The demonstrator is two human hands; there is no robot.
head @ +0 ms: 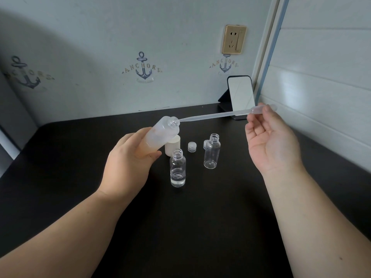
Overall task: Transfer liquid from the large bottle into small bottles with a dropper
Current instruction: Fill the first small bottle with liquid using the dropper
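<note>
My left hand (130,159) grips the large frosted bottle (162,131), lifted off the table and tilted with its open neck pointing up and right. My right hand (271,135) pinches the bulb of a long clear plastic dropper (216,115) between thumb and fingertip. The dropper lies nearly level, and its tip sits at the large bottle's mouth. Two small clear bottles stand open on the black table (190,227): the nearer small bottle (177,169) holds a little liquid at the bottom, while the small bottle on the right (212,152) looks empty.
A white cap (173,146) stands behind the near small bottle, partly hidden by the large bottle. A small clear cap (192,147) lies between the small bottles; another sits behind the right one. A small mirror on a black stand (240,96) is at the back right by the wall.
</note>
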